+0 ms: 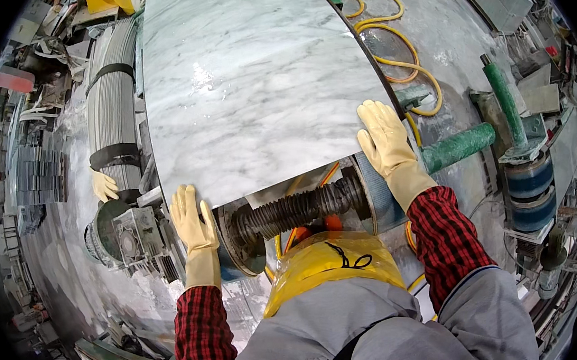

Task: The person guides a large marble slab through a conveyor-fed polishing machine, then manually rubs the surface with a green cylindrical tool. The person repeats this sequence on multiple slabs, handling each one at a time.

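Note:
A large pale marble slab [256,86] with grey veins stretches away from me, with wet shiny spots on its surface. My left hand [195,230], in a cream rubber glove, rests with fingers stretched at the slab's near left corner. At the near right corner, my gloved right hand [388,144] lies with fingers extended over the slab's edge. Neither hand is closed around anything. Below the slab's near edge shows a dark ribbed roller [300,205], partly hidden by the slab. A yellow apron [336,257] covers my waist, close to that roller.
Left of the slab stand a strapped, pleated grey cover [113,94], a motor [133,238] and a loose cream glove [103,185]. On the right are a yellow hose [432,90] coiled on the wet floor, a green cylinder [460,146] and a blue-banded roller [529,193].

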`<state>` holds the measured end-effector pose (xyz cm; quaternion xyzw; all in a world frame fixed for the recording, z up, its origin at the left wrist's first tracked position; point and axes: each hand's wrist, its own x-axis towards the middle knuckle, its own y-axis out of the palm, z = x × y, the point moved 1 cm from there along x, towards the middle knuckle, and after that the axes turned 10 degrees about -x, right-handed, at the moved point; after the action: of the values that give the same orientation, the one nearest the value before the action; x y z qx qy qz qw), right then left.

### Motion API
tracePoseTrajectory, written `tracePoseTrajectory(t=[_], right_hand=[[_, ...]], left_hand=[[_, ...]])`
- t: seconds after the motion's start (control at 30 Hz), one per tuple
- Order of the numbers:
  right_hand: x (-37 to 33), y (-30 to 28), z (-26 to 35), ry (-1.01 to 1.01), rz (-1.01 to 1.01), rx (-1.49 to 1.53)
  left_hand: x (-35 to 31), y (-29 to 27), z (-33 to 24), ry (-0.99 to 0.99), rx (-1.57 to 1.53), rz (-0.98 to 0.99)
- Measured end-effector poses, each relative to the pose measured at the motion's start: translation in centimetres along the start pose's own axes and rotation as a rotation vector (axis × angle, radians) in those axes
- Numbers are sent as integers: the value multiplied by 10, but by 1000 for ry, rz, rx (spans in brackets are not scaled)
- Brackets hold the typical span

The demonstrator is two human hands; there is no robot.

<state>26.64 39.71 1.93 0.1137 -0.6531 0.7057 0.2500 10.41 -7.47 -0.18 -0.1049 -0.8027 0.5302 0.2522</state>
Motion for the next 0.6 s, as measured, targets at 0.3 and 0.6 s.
tracePoseTrajectory(t=[0.3, 0.6], right_hand=[[-8, 7, -6, -13, 9, 14], [-9, 6, -4, -21, -7, 3]], left_hand=[[-2, -4, -4, -35, -2, 37], [-6, -5, -4, -43, 3, 51]])
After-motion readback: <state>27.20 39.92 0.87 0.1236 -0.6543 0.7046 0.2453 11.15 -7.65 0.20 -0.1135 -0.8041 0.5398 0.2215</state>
